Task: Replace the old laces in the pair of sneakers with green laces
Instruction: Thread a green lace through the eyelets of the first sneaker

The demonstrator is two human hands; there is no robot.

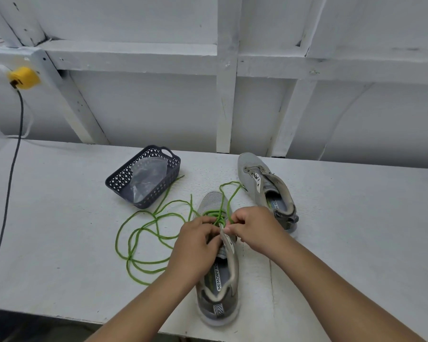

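Observation:
A grey sneaker (218, 292) lies heel toward me on the white table, with green lace (215, 214) crossed through its lower eyelets. My left hand (195, 243) grips the left side of its tongue and eyelet flap. My right hand (255, 229) pinches the green lace at the right eyelets. Long loops of green lace (139, 243) trail over the table to the left, and one strand arcs past the toe. The second grey sneaker (265, 188) lies unlaced at the back right, toe away from me.
A dark lattice basket (119, 180) holding a clear plastic bag stands behind the loops on the left. A grey cable (8, 193) hangs from a yellow plug (24, 77) at far left. White wall framing rises behind the table; its front edge (84, 319) runs near me.

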